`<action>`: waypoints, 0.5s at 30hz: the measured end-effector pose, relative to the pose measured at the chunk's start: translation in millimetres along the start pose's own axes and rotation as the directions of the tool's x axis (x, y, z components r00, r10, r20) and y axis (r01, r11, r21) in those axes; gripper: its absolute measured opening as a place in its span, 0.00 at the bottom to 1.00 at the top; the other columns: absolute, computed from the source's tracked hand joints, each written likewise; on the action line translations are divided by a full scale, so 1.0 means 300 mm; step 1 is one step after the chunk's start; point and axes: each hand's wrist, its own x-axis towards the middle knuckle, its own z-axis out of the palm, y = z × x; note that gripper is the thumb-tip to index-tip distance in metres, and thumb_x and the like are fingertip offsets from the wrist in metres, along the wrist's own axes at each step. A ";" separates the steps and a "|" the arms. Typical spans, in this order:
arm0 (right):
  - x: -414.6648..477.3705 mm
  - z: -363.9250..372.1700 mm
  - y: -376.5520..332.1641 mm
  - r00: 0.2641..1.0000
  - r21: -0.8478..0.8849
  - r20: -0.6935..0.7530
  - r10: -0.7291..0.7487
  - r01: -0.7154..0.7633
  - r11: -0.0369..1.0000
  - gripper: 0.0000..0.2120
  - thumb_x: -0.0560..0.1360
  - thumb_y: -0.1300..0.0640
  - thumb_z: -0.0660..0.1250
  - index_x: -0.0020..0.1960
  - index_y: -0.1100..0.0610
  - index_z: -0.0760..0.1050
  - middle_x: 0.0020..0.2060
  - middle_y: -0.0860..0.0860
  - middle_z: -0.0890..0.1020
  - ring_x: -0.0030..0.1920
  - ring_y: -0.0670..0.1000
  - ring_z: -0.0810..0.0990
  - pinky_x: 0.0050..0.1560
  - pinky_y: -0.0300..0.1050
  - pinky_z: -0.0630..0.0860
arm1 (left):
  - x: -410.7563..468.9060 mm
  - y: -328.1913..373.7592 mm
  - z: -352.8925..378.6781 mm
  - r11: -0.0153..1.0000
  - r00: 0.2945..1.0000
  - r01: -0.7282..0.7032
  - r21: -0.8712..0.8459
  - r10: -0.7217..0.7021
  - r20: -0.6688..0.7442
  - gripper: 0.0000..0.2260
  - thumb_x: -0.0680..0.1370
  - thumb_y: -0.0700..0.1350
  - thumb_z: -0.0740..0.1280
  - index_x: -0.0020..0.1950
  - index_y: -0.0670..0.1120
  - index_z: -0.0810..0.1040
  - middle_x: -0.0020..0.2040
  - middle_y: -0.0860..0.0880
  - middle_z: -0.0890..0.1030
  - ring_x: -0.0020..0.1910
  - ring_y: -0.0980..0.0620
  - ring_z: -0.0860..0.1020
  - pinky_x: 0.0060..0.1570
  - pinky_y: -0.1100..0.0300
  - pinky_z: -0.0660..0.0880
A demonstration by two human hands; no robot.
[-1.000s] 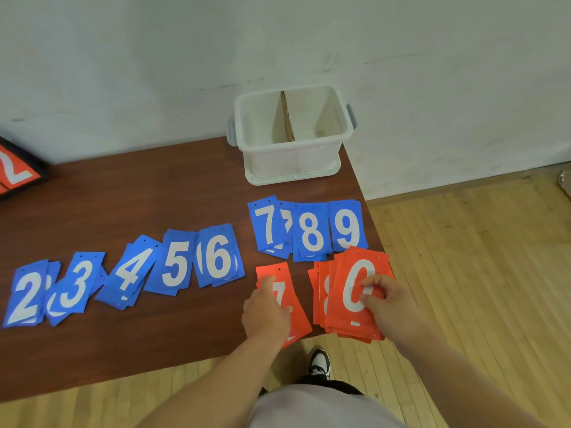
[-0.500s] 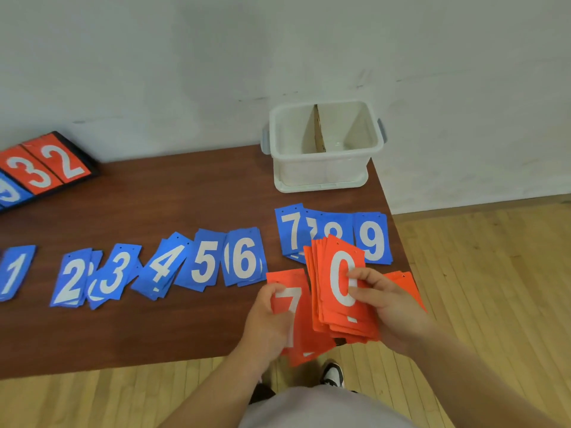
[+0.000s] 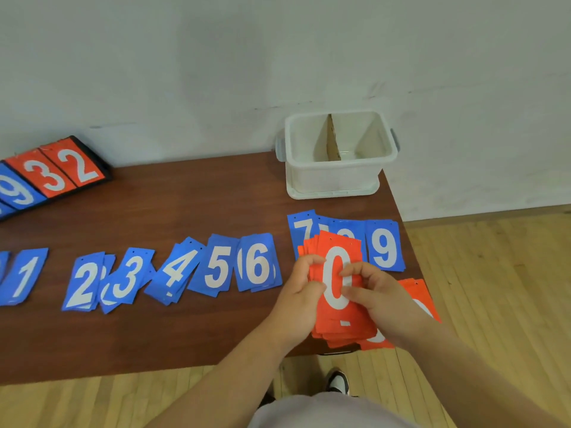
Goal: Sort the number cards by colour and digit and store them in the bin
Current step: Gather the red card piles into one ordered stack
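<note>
Left hand [image 3: 299, 296] and right hand [image 3: 381, 299] grip red cards [image 3: 333, 287] over the brown table [image 3: 185, 329], near the bin [image 3: 330, 180]; white wall [image 3: 185, 72] behind it.

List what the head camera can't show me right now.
- Blue 8 pile: head view, mostly covered by the red stack that the left hand and right hand hold.
- Digits below the top 0 in that stack: covered by the top card.
- Red cards on the table: digits hidden under the right hand and forearm.
- Blue pile at the far left and the scoreboard: cut off by the left edge.
</note>
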 end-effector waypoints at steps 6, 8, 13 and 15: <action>-0.010 -0.137 0.111 0.942 0.183 -0.307 0.132 -0.078 0.980 0.17 0.74 0.70 0.69 0.44 0.47 0.83 0.53 0.54 0.85 0.49 0.57 0.84 0.52 0.61 0.82 | 0.083 -0.108 0.095 0.964 0.996 0.072 0.257 -0.057 -0.064 0.13 0.81 0.50 0.67 0.65 0.57 0.72 0.50 0.52 0.78 0.46 0.54 0.78 0.45 0.55 0.76; -0.033 -0.205 0.160 0.896 0.190 -0.416 0.156 -0.082 0.978 0.18 0.73 0.70 0.69 0.44 0.46 0.83 0.51 0.57 0.85 0.48 0.59 0.83 0.54 0.62 0.81 | 0.124 -0.178 0.136 0.886 0.985 0.168 0.432 -0.130 -0.116 0.24 0.78 0.57 0.69 0.71 0.55 0.69 0.59 0.49 0.74 0.52 0.51 0.77 0.49 0.56 0.74; -0.119 -0.349 0.247 0.815 0.198 -0.543 0.205 -0.113 0.974 0.14 0.74 0.71 0.68 0.50 0.53 0.80 0.50 0.58 0.84 0.45 0.55 0.81 0.53 0.56 0.78 | 0.195 -0.280 0.293 0.713 0.965 0.263 0.650 -0.198 -0.173 0.44 0.71 0.60 0.75 0.80 0.51 0.54 0.71 0.45 0.64 0.70 0.42 0.67 0.62 0.49 0.73; -0.147 -0.377 0.283 0.802 0.194 -0.555 0.221 -0.134 0.972 0.14 0.73 0.70 0.69 0.51 0.53 0.80 0.51 0.57 0.85 0.47 0.57 0.82 0.56 0.59 0.79 | 0.211 -0.297 0.357 0.656 0.951 0.310 0.688 -0.216 -0.222 0.48 0.71 0.59 0.75 0.80 0.51 0.49 0.71 0.45 0.61 0.69 0.42 0.63 0.61 0.49 0.74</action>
